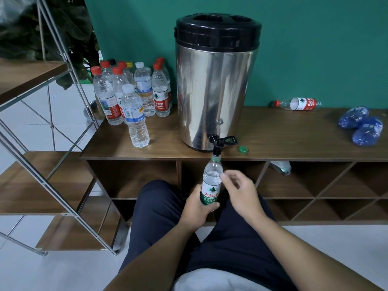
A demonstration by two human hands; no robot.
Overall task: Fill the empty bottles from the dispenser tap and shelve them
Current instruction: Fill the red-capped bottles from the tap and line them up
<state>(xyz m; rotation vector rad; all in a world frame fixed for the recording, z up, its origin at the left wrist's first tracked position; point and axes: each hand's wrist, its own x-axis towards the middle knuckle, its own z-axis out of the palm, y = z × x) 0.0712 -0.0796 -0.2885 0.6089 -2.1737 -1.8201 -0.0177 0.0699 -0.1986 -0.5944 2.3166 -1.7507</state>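
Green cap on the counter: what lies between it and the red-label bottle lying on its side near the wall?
In the head view, only bare wooden counter top lies between the green cap and the lying red-label bottle.

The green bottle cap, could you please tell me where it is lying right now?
The green cap lies on the wooden cabinet top, just right of the steel dispenser base, near its tap.

— Where are we watching from?
— One wide-angle head camera, looking forward and down, close over the hands, straight onto the wooden cabinet (273,131) and steel dispenser (216,87) near ahead. No second view.
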